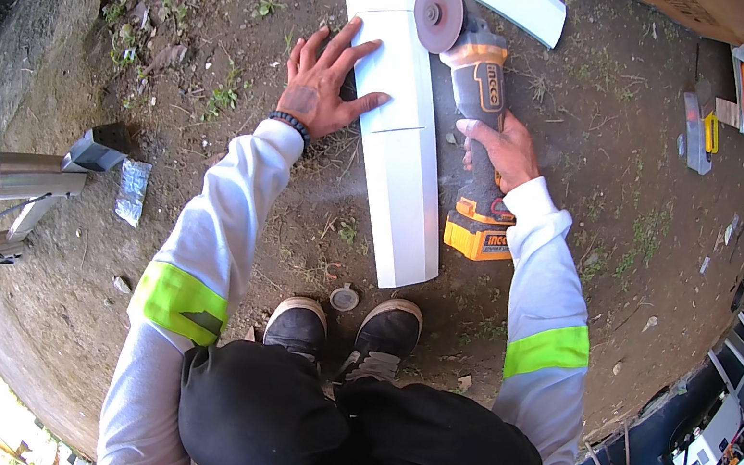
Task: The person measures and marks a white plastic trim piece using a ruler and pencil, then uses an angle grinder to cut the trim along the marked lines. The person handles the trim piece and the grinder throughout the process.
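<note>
A long white channel-shaped strip [398,188] lies lengthwise on the soil in front of my shoes. Two thin lines cross it, one near its far end and one about midway. My left hand [322,84] rests on its left edge with fingers spread, pressing flat. In my right hand [508,152] is a cordless angle grinder [480,84], gripped round the handle, with a yellow and black battery [480,235] at its near end. The grinder's reddish-brown disc [438,15] stands on edge by the strip's far right side; whether it touches, I cannot tell.
Another white strip [515,2] lies beyond, at the far edge. A metal ladder [1,179] and a silver packet [132,193] are at the left. A cardboard box [690,8], a clear case [696,136] and yellow tools [712,134] sit far right. A round lid [344,299] lies by my shoes.
</note>
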A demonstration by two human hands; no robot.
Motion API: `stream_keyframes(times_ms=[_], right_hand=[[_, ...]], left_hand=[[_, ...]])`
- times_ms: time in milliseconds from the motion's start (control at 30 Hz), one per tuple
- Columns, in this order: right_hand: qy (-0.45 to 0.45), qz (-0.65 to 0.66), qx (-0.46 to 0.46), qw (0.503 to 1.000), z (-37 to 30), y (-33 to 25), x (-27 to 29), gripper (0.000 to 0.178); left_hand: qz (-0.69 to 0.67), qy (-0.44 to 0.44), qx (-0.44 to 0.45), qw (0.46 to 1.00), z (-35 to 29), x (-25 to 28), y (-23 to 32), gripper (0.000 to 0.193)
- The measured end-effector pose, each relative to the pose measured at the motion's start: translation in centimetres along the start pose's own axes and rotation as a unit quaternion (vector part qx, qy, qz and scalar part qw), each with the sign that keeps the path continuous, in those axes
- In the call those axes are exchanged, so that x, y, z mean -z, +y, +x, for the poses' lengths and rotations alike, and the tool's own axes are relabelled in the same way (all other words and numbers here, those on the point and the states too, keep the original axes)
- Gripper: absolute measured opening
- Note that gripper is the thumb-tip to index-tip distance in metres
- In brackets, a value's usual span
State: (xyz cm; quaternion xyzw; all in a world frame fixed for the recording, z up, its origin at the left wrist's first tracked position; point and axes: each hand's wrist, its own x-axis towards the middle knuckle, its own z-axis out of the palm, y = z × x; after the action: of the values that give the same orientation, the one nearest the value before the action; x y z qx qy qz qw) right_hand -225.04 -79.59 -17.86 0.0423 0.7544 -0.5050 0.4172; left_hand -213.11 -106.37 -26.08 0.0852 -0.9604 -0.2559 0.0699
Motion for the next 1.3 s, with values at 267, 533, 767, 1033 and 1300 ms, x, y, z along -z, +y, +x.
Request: stream_keyframes(times_ms=[267, 533, 767, 1033, 1300], right_hand=[[0.006, -0.001, -0.003, 1.0, -0.1, 0.0, -0.2, 0.043], [-0.002, 0.004, -0.004, 1.0, 0.1, 0.6, -0.1, 0.043], [0.0, 0.003, -0.002, 1.0, -0.2, 0.6, -0.1, 0.042], [0.004, -0.006, -0.005, 1.0, -0.8, 0.4, -0.2, 0.041], [0.009, -0.009, -0.008, 1.0, -1.1, 0.6, -0.2, 0.041]], left_hand=[[0.007, -0.001, 0.0, 1.0, 0.0, 0.0, 0.0, 0.086], [0.014, 0.0, -0.004, 1.0, 0.0, -0.1, -0.1, 0.087], [0.017, 0.003, -0.003, 1.0, 0.0, -0.2, -0.1, 0.086], [0.016, 0.008, -0.006, 1.0, -0.1, -0.2, -0.1, 0.085], [0.008, 0.009, -0.006, 1.0, -0.1, -0.2, -0.1, 0.085]])
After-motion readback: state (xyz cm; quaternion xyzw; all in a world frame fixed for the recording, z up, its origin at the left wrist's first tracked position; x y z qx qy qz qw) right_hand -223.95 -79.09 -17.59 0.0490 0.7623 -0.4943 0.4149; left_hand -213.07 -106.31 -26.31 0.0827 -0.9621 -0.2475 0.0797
